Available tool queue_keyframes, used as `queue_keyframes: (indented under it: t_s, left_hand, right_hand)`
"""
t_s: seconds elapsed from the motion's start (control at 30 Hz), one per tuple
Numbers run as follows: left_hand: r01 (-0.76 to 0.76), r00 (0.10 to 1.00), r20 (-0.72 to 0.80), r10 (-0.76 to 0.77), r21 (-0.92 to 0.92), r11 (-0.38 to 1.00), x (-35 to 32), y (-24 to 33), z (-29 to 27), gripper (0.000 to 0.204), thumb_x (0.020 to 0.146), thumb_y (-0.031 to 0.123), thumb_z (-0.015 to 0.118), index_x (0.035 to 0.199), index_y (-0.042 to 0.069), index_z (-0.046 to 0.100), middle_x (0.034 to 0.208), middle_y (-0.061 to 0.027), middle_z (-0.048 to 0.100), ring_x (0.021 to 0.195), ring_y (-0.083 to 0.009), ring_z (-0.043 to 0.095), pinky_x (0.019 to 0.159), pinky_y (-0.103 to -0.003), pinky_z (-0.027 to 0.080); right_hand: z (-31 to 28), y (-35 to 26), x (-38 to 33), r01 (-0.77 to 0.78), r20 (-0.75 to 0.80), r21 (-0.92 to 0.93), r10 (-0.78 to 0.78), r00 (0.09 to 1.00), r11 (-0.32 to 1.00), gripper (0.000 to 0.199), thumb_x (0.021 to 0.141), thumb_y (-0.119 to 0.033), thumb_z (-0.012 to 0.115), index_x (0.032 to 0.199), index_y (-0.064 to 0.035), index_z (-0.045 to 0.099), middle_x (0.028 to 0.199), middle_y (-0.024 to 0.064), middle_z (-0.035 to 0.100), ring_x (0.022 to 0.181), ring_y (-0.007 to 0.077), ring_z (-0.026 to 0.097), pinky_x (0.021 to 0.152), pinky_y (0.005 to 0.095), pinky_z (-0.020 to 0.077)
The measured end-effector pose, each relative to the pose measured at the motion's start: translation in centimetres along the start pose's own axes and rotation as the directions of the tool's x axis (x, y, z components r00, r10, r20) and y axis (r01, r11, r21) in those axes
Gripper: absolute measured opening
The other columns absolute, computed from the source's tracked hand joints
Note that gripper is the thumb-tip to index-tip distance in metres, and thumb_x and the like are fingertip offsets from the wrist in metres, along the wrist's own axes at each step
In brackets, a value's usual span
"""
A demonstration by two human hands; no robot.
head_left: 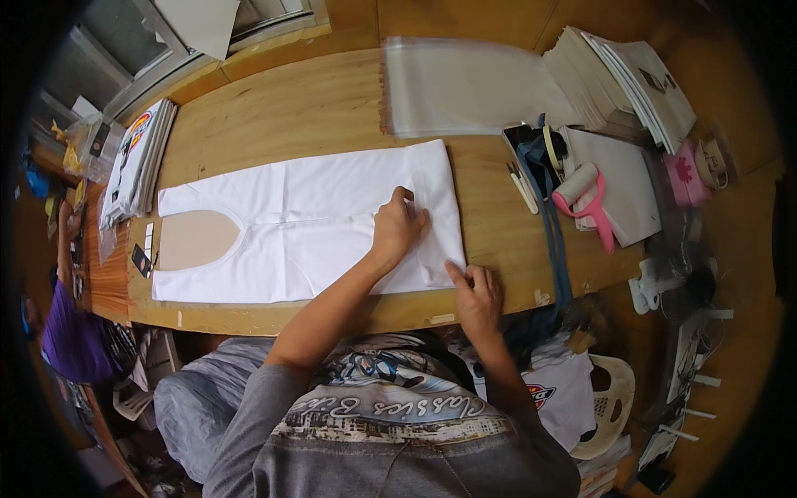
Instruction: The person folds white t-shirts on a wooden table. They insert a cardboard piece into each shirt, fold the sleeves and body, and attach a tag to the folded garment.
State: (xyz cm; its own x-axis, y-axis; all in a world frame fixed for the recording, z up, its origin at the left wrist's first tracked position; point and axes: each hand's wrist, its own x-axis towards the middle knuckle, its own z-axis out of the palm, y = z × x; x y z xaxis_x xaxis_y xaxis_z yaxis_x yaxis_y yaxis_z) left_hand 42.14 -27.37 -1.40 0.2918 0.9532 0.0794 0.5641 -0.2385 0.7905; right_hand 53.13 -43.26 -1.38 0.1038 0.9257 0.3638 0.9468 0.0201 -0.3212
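Note:
A white T-shirt point(324, 203) lies folded into a long rectangle on the wooden table, its neck opening to the left. Inside the neckline a beige board or bare patch point(195, 241) shows; I cannot tell which. My left hand point(398, 226) rests on the shirt near its right end, fingers curled; whether cloth is between them is hidden. At the shirt's near right corner, my right hand point(479, 296) has its thumb and index finger at the edge of the cloth, the other fingers bent in. A small dark tag point(141, 260) lies beside the neck end.
A stack of folded white shirts point(137, 162) stands at the left. Clear plastic sleeves point(465, 87) lie at the back, near stacked boards point(594, 83). A pink lint roller point(588, 199) and a blue strap point(550, 216) are on the right. Another person in purple point(79, 340) is far left.

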Motion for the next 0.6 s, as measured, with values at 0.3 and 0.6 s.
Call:
queue_keyframes:
  t_s: [0.3,0.6]
  left_hand:
    - [0.025,0.997,-0.075,-0.018,0.087,0.996,-0.6,0.2,-1.2,0.030,0.067,0.010,0.059,0.093,0.002,0.046,0.061,-0.0130,0.053,0.057,-0.0296,0.054,0.050,-0.037,0.041]
    - [-0.450,0.893,0.213,0.397,0.472,0.758,-3.2,1.8,0.9,0.067,0.076,0.043,0.047,0.128,0.003,0.028,0.133,-0.0181,0.021,0.125,-0.0344,0.014,0.099,-0.048,0.015]
  right_hand:
    - [0.0,-0.7,0.4,0.195,0.079,0.042,-0.198,0.977,0.980,0.036,0.071,-0.009,0.047,0.107,-0.0082,0.053,0.084,0.0041,0.048,0.076,0.0208,0.046,0.068,0.0328,0.0374]
    - [-2.8,3.6,8.3,0.020,0.294,0.374,-0.139,0.946,0.927,0.015,0.078,-0.017,0.053,0.086,-0.0073,0.060,0.084,0.0113,0.057,0.073,0.0295,0.056,0.062,0.0380,0.0450]
